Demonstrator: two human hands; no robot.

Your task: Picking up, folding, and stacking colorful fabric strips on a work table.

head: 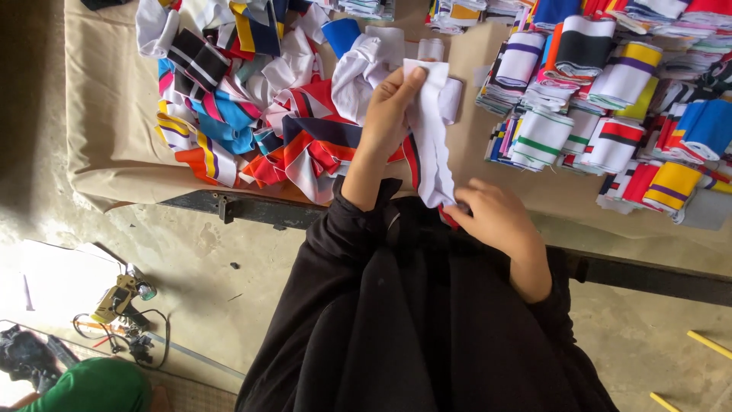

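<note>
My left hand is raised over the table and pinches the top end of a white knit fabric strip that hangs down toward me. My right hand grips the strip's lower end near the table's front edge, where a bit of red shows under the fingers. Just left of the strip lies a loose heap of striped collar pieces in white, red, navy, blue and orange. Both sleeves are black.
Folded stacks of striped collar pieces fill the right half of the beige-covered table. On the concrete floor at lower left lie a small tool with a cable, a white sheet and a green cloth. Yellow sticks lie at lower right.
</note>
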